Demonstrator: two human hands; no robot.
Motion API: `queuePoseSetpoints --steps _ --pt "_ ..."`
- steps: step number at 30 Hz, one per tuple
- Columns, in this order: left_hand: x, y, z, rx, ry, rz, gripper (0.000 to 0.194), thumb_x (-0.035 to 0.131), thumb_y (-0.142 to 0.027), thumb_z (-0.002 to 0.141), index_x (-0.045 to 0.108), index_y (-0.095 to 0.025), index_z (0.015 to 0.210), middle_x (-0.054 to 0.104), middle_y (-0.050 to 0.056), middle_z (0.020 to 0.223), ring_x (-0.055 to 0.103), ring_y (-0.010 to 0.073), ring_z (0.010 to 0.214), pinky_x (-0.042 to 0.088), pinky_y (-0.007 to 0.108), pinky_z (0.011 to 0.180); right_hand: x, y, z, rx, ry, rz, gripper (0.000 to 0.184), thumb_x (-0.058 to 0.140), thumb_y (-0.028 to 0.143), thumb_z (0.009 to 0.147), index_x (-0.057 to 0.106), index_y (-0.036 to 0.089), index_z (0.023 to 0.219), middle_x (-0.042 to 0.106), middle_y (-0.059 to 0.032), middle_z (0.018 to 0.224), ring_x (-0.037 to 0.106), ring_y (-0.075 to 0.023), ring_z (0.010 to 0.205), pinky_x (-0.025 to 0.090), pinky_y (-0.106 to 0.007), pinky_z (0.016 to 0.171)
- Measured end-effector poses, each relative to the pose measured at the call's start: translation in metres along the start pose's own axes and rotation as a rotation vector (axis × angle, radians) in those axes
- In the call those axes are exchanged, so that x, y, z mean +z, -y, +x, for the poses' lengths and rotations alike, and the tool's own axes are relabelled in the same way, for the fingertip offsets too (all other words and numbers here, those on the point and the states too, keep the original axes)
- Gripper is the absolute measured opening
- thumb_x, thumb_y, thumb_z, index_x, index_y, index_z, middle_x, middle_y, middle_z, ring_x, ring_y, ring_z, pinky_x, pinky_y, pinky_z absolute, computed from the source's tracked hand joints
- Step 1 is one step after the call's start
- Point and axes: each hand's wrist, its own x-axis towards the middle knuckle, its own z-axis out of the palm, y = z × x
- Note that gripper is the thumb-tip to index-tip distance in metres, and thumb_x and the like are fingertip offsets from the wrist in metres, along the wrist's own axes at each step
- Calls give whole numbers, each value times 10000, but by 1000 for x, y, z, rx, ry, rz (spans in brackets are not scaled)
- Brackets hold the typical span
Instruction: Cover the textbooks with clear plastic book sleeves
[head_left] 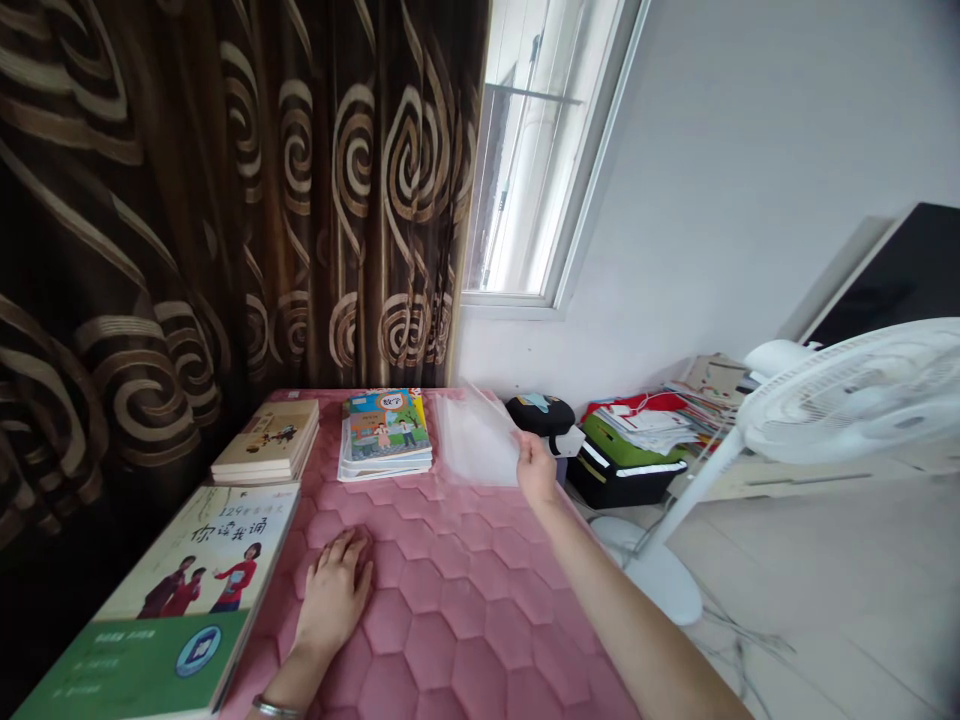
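My right hand [537,468] pinches the right edge of a clear plastic sheet [480,440], one of what looks like a thin stack at the far right of the pink surface. The sheet's near corner is lifted and tilted. Flat on the pink quilted cover [442,590] rests my left hand [335,582], fingers stretched out and holding nothing. Just left of that hand lies a large green and white book [180,600]. Beyond it sits a pile of cream-coloured books [266,440]. A stack of textbooks with a colourful cover [386,425] stands between those and the plastic sheets.
A brown patterned curtain [300,200] hangs behind the left side, beside a window [532,150]. To the right are a black case [540,412], a green and black box [630,455] topped with papers, and a white standing fan [855,395] with cables on the floor.
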Motion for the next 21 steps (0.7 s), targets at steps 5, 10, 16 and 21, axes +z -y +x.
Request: queuePoseSetpoints --steps 5,10,16,21 --pt "0 -1 1 -5 -13 -18 378 438 -238 902 640 -196 1219 584 120 1352 534 269 1232 455 464 982 -22 6 -46 -96 161 -32 370 344 266 937 674 178 1078 733 -108 1056 675 -235 974 506 -331 870" --pt "0 -1 0 4 -15 0 378 417 -245 918 638 -190 1220 585 120 1349 535 265 1229 454 449 984 -41 22 -127 -394 358 -47 363 355 190 925 658 205 1125 716 -119 1098 660 -247 1035 498 -405 936" --pt "-1 0 0 -12 13 -14 417 319 -261 964 624 -195 1241 578 111 1358 518 251 1248 447 446 992 -82 65 -203 -683 791 153 242 606 242 846 682 275 1074 729 -41 1048 655 -220 1018 465 -399 988" --pt "-1 0 -1 -4 -10 -5 392 356 -292 961 631 -205 1227 587 103 1349 523 251 1245 445 442 999 -93 64 -183 -433 862 239 256 588 406 883 682 286 1088 696 -44 1143 645 -209 1051 495 -325 911"
